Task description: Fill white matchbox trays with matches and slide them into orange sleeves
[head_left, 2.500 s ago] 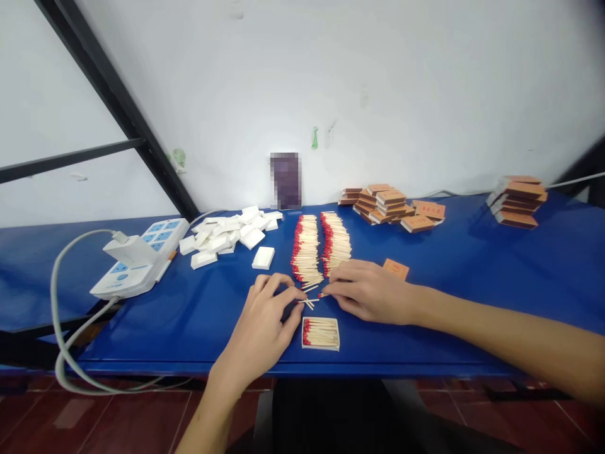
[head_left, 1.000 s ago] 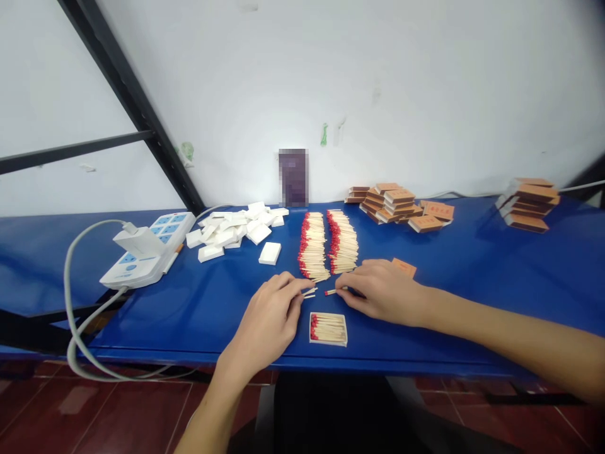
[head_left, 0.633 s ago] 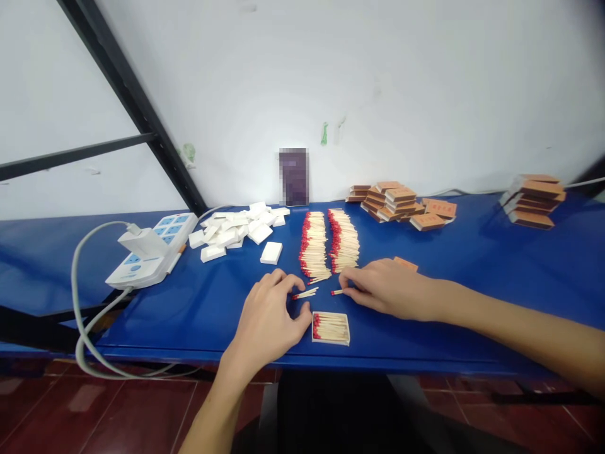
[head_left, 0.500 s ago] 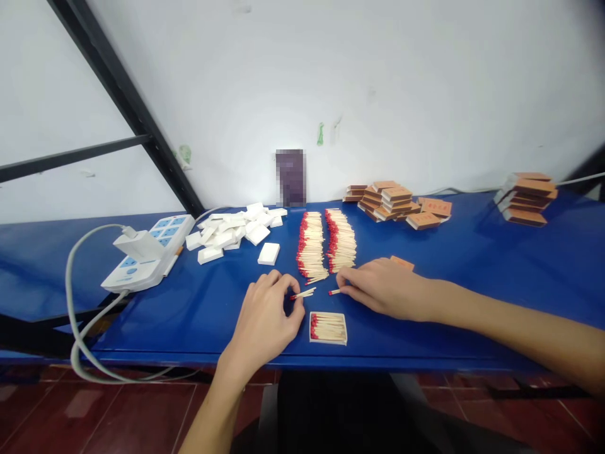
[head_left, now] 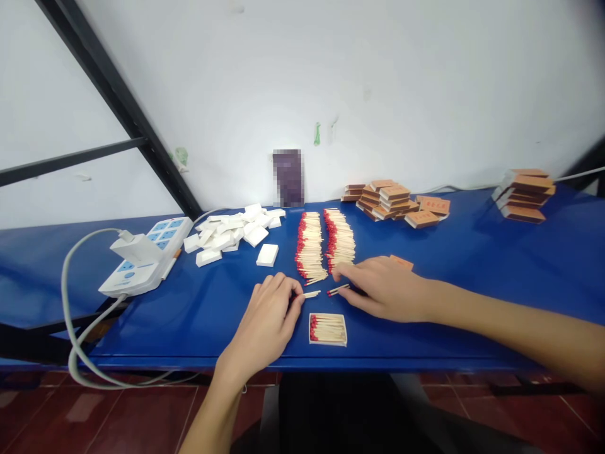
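My left hand [head_left: 271, 315] is closed, thumb and forefinger pinching matches [head_left: 312, 294] whose bare wooden ends stick out to the right. Thumb and forefinger are apart on my right hand [head_left: 382, 290]. Its forefinger touches the near end of the right row of matches [head_left: 340, 236], and its thumb is beside a loose match or two [head_left: 337, 290] on the table. Left of that row lies a second row of red-tipped matches [head_left: 310, 246]. Between the hands, nearer the table edge, sits an open white matchbox tray [head_left: 346, 337] holding several matches.
White trays [head_left: 231, 230] lie heaped at the back left, with one tray [head_left: 268, 255] apart. Orange matchbox sleeves [head_left: 392, 195] are piled behind my right hand, and another stack [head_left: 527, 195] stands far right. A power strip [head_left: 155, 252] with cables lies left on the blue table [head_left: 425, 343].
My left fingers have closed over the match heads. My right thumb and forefinger have parted, the forefinger moving up to the row and a match now lying between them.
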A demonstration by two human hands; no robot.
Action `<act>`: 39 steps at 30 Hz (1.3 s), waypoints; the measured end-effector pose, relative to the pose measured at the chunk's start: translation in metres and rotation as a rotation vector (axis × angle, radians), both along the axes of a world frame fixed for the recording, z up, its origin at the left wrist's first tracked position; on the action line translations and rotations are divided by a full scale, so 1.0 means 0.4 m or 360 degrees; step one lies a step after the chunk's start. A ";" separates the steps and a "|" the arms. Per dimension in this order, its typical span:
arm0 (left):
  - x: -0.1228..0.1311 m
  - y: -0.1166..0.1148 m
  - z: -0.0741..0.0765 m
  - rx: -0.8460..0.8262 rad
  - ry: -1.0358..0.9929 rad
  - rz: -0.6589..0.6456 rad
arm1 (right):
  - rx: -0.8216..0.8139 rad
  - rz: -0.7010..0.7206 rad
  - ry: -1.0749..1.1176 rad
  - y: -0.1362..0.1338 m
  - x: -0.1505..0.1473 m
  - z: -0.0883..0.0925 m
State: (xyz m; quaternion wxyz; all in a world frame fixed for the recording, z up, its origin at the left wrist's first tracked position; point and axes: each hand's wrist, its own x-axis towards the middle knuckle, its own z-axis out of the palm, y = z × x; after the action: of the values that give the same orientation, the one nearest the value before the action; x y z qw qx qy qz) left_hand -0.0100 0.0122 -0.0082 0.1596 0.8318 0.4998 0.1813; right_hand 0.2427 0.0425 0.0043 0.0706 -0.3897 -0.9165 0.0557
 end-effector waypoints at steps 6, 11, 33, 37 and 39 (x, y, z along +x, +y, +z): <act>0.007 -0.022 0.027 -0.0144 -0.0308 -0.0213 | 0.0034 0.0052 -0.0121 0.003 0.012 -0.008; 0.030 -0.045 0.033 -0.0227 -0.0365 -0.0369 | -0.0018 0.0033 -0.0153 0.007 0.015 -0.010; 0.007 -0.049 0.028 -0.0331 -0.0285 -0.0351 | -0.0108 -0.0036 -0.0215 -0.003 0.010 0.007; 0.007 -0.048 0.026 -0.0296 -0.0271 -0.0374 | -0.0070 -0.0056 -0.0264 -0.001 0.006 0.004; 0.005 -0.048 0.024 -0.0274 -0.0274 -0.0368 | -0.0065 -0.0055 -0.0279 -0.001 0.003 0.001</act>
State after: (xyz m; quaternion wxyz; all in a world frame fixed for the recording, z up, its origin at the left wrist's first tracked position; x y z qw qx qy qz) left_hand -0.0079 -0.0069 0.0013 0.2923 0.8484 0.3988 0.1888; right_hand 0.2440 0.0421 0.0048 -0.0169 -0.4102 -0.9110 0.0390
